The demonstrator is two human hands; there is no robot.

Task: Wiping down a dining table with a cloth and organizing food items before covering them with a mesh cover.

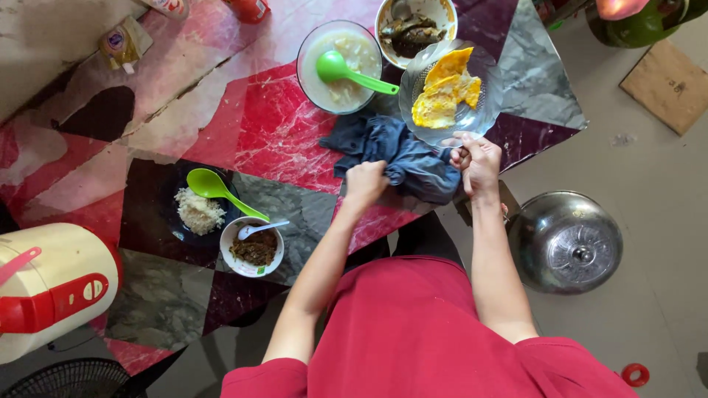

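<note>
Packets lie at the far left of the patterned mat [243, 133]: 1 small yellow-green sachet [122, 43] and, at the top edge, 2 cut-off red-and-white packages [247, 9]. Left hand [365, 183] is closed in a fist, gripping a dark blue cloth [398, 155] bunched on the mat. Right hand [478, 163] curls its fingers around the near rim of a clear glass plate [487, 103], just beside the cloth; both forearms reach forward from a red shirt. On the plate lies a folded yellow omelette [445, 88]. Behind stand a bowl of pale soup [354, 51] with a green spoon [346, 72] and a bowl of dark fish [413, 31]. Nearer left, a black plate holds rice [199, 210] and a small white bowl [252, 247] dark relish.
</note>
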